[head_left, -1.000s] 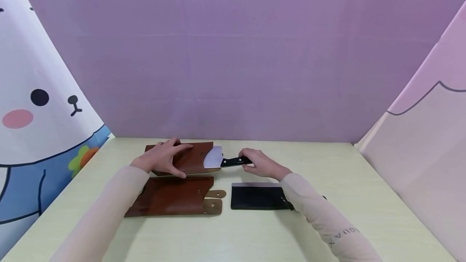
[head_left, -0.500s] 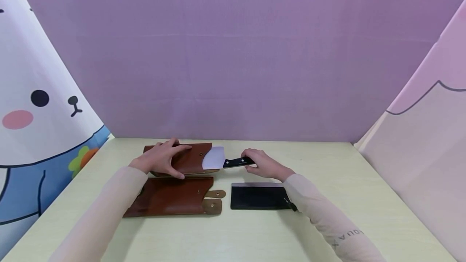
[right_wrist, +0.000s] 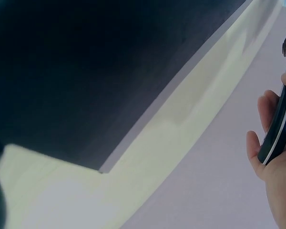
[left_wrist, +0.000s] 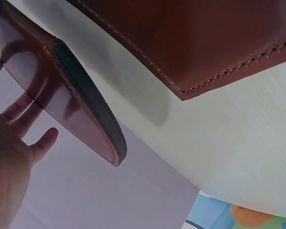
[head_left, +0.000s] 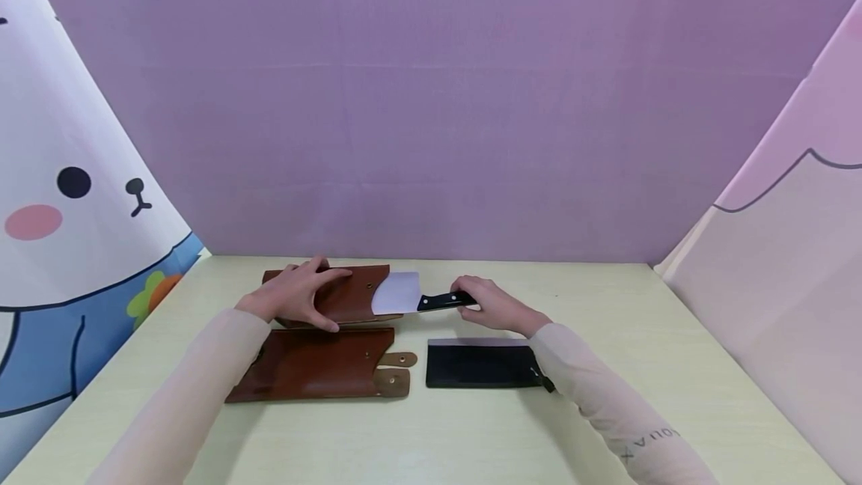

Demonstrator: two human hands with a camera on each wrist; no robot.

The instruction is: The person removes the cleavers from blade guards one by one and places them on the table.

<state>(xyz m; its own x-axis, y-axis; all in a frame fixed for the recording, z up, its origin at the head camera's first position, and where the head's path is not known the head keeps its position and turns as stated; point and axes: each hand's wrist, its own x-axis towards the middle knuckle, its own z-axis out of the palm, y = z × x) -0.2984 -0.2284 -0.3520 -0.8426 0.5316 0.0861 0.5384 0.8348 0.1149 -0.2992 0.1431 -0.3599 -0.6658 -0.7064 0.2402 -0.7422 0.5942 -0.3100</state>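
A cleaver's broad silvery blade (head_left: 396, 294) sits partly inside a brown leather sheath (head_left: 360, 292) at the back of the table. Across that sheath my left hand (head_left: 292, 295) holds it, thumb along the near edge and fingers toward the far one. My right hand (head_left: 497, 305) grips the black riveted cleaver handle (head_left: 441, 302); the right wrist view shows fingers curled about the handle (right_wrist: 279, 129). The rest of the blade is hidden in the leather. In the left wrist view the sheath (left_wrist: 81, 114) tilts, its dark edge showing.
A second brown leather sheath (head_left: 316, 365) with two snap straps (head_left: 397, 359) lies in front of the first. A flat black blade with a silvery edge (head_left: 478, 365) lies under my right forearm, which hides its right end. A purple backdrop (head_left: 431, 133) rises behind the table.
My right hand has moved slightly right with the cleaver, and more blade shows outside the sheath. My left hand and the sheath have shifted a little left.
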